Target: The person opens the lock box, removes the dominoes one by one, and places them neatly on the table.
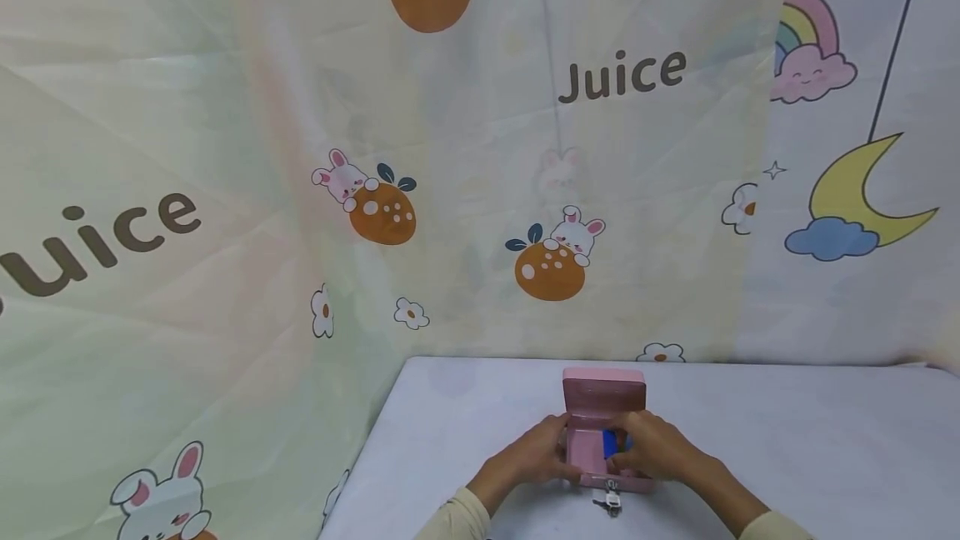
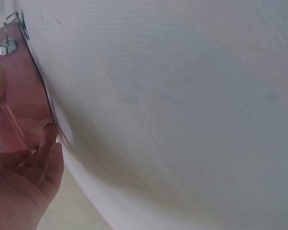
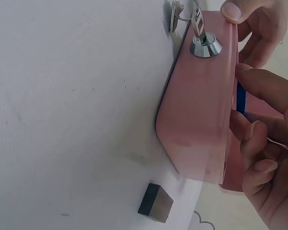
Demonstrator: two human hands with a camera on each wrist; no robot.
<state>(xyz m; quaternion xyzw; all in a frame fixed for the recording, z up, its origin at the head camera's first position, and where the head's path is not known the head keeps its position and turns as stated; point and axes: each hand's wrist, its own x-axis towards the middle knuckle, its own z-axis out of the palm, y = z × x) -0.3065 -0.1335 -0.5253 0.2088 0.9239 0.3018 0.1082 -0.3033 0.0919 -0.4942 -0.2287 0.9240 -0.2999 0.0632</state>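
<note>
A pink metal lockbox stands on the white table with its lid raised at the back. My left hand grips its left side, thumb at the front rim, as the right wrist view also shows. My right hand reaches into the box's right half and pinches a flat blue object, mostly hidden by the fingers and the box wall. A key sits in the round silver lock on the front wall, with a ring and another key hanging from it.
A small dark grey block lies on the table beside the box, near an edge in the right wrist view. Behind the table hangs a printed cloth with bunnies and oranges.
</note>
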